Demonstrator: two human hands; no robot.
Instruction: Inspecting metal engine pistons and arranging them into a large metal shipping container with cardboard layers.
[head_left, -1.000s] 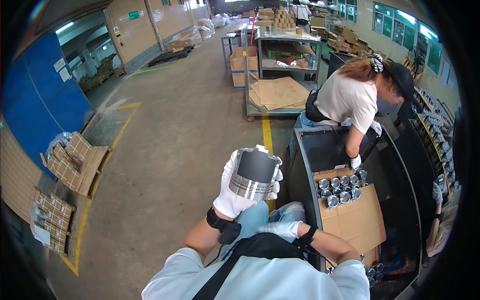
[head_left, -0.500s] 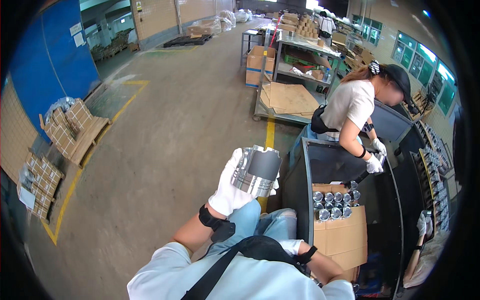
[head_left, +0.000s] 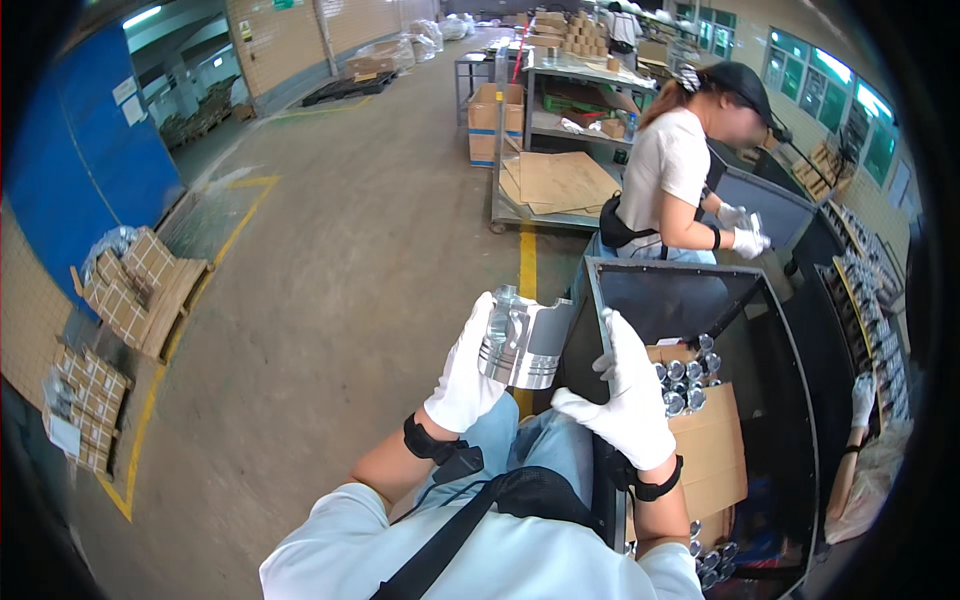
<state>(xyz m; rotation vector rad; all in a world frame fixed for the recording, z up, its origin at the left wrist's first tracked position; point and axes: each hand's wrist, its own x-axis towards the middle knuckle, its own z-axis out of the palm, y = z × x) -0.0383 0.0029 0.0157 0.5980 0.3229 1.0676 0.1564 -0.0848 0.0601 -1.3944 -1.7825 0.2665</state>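
Observation:
A silver engine piston with a dark grey patch on its skirt and ring grooves near its lower end is in front of me. My left hand, in a white glove, grips its left side. On the piston's right, my gloved right hand is held up with thumb and fingers spread, apart from the metal. Several more pistons stand close together on cardboard inside the dark metal bin to my right. Others lie at the bin's near end.
A co-worker in white gloves stands beyond the bin. At far right, racks hold rows of metal parts, and another person's arm reaches there. A cart with cardboard sheets stands ahead; pallets of boxes line the left.
My right hand has risen from my lap to beside the piston, its fingers spread. The piston has turned in my left hand. The co-worker's hands have lifted away from the bin's edge.

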